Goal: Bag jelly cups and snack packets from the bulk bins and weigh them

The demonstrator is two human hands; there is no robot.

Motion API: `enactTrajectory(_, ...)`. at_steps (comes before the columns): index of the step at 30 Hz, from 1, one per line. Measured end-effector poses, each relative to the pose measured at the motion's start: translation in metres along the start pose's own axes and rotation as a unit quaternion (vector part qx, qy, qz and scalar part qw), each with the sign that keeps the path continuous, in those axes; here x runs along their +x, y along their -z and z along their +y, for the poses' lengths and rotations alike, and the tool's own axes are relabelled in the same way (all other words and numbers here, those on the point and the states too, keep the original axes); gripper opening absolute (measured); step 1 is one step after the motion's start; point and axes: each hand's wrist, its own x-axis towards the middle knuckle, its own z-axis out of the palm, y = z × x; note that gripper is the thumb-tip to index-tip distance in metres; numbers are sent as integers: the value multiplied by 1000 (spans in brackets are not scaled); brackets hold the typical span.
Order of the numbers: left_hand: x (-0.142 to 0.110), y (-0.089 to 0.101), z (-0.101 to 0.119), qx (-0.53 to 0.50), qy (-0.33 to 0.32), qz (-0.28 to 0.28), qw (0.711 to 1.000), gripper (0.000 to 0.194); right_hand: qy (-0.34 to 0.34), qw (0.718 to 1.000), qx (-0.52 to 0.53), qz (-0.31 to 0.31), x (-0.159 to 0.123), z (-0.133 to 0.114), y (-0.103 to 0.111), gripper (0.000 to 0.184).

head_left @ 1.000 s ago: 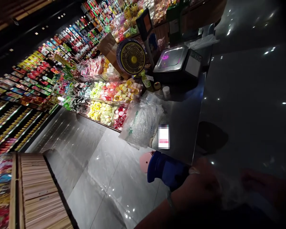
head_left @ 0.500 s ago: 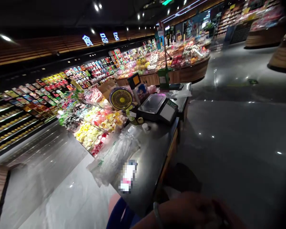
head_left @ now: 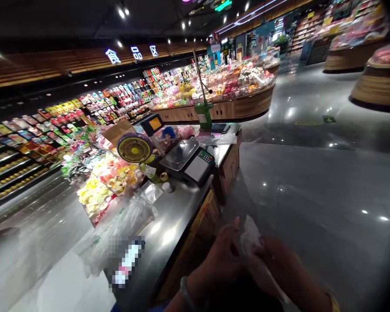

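Note:
A crumpled piece of white tissue (head_left: 251, 236) is bunched between my two hands, in front of me at the lower right. My right hand (head_left: 277, 258), with a gold band at its wrist, is closed on it, and a loose end trails down below the palm. My left hand (head_left: 219, 255), wearing a pale bangle, has its curled fingers against the tissue's left side. Shadow covers parts of both hands. To their left, a blurred-out phone (head_left: 128, 264) with a lit screen lies on the dark metal counter (head_left: 172, 221).
Clear plastic bags (head_left: 123, 225) are heaped on the counter. Behind them stand a weighing scale (head_left: 188, 160), a small fan (head_left: 134, 147) and a white cap (head_left: 167, 187). Loose sweets (head_left: 99, 180) fill bins at left. Polished floor (head_left: 312, 186) extends to the right.
Both hands have risen from the bottom edge, and the white tissue between them has come into view. The view has shifted, so the counter and scale appear further left.

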Motion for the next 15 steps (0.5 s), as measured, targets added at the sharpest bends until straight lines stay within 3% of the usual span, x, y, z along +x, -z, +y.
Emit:
enactTrajectory(2,18,-1,1,34,-39,-15,999,112,-11,999,23,-43,19,0,20,34)
enactTrajectory(5,50,-7,5,21,-120,-25,992,61,39,994,59,-82,47,-3,45,36)
enactTrajectory(7,73,-11,10,-12,-127,-19,992,42,76,989,88,-88,66,-4,59,38)
enactTrajectory(11,112,-7,21,-48,-96,12,994,31,66,980,168,-90,114,0,76,42)
enactTrajectory(15,144,10,25,-26,-72,85,993,21,-9,959,268,-94,181,15,69,42)
